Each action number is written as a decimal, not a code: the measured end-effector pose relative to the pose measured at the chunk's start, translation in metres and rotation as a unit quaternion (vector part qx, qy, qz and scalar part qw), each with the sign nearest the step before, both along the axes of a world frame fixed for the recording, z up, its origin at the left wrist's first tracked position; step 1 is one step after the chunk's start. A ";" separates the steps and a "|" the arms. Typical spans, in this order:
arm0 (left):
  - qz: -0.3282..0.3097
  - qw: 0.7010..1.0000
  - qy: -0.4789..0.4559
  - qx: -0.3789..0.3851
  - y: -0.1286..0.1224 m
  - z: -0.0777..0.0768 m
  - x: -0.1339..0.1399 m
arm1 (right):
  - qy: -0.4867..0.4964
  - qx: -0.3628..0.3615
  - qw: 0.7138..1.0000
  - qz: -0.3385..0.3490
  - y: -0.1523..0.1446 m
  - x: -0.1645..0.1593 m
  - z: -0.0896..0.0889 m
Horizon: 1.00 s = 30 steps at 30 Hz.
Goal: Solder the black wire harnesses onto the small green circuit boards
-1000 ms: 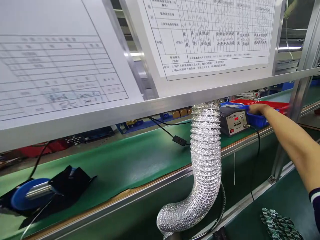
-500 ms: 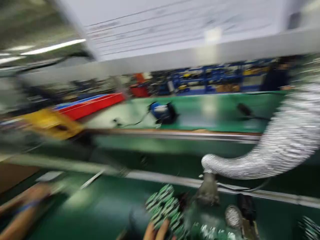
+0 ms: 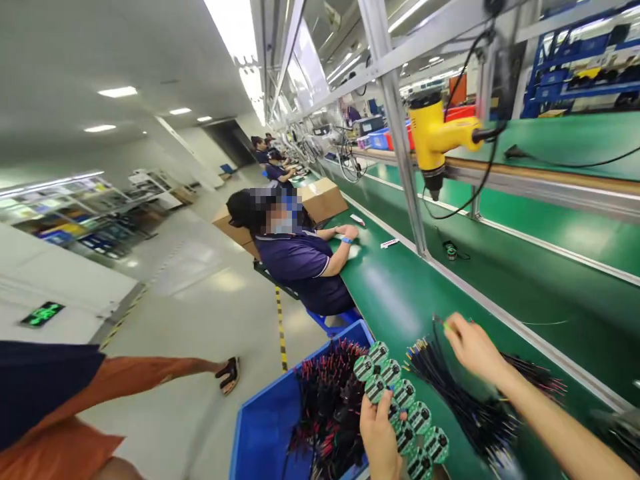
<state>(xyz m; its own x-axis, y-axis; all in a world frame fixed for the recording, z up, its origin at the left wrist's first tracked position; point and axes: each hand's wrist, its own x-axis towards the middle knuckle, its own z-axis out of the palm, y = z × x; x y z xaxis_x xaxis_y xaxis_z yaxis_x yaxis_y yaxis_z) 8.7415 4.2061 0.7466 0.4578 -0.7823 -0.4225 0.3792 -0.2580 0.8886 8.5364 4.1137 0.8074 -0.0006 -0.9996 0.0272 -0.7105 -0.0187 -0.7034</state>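
1. Holding a cluster of round green circuit boards (image 3: 401,393): left hand (image 3: 381,433), thumb on the near face, over the bench edge beside the blue bin (image 3: 260,433).
2. Boards sit in close rows and look joined as one sheet; the joints are too small to make out.
3. Handling, my judgement: light, stiff, rather smooth, fragile at any joints and at the dark parts on the faces. Best hold is by the outer rims, the sheet supported from below against bending.
4. Right hand (image 3: 473,350): fingers drawn in to a narrow gap, above the bundle of black wires (image 3: 455,393) on the green bench (image 3: 395,280). Cannot tell whether a wire is pinched.
5. Wires: probably light, limp, prone to tangling. Best taken singly, just behind the bare-looking tips.
6. Nearby: red-tipped leads (image 3: 333,393) heaped in the bin; a co-worker (image 3: 300,260) seated farther along, forearms on the bench.
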 end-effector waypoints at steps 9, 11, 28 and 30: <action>-0.071 0.997 0.035 0.003 -0.064 -0.037 0.033 | -0.128 0.093 0.987 0.013 -0.143 0.104 -0.079; -0.097 0.994 0.042 0.010 -0.064 -0.043 0.028 | -0.168 0.110 0.980 0.008 -0.098 0.103 -0.086; -0.507 0.862 0.019 -0.017 0.080 -0.127 -0.077 | -0.349 -0.039 0.891 -0.287 0.238 0.043 -0.160; -0.536 0.843 0.027 -0.025 0.097 -0.137 -0.079 | -0.322 -0.063 0.892 -0.312 0.260 0.046 -0.171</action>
<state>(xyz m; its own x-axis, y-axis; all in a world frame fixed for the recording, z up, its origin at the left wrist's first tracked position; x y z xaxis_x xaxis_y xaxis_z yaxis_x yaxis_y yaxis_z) 8.6627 4.3035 0.6096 -0.5429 -0.7518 -0.3742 -0.0075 -0.4412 0.8974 8.5828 4.3738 0.6361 -0.6113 -0.7885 -0.0676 -0.0596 0.1310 -0.9896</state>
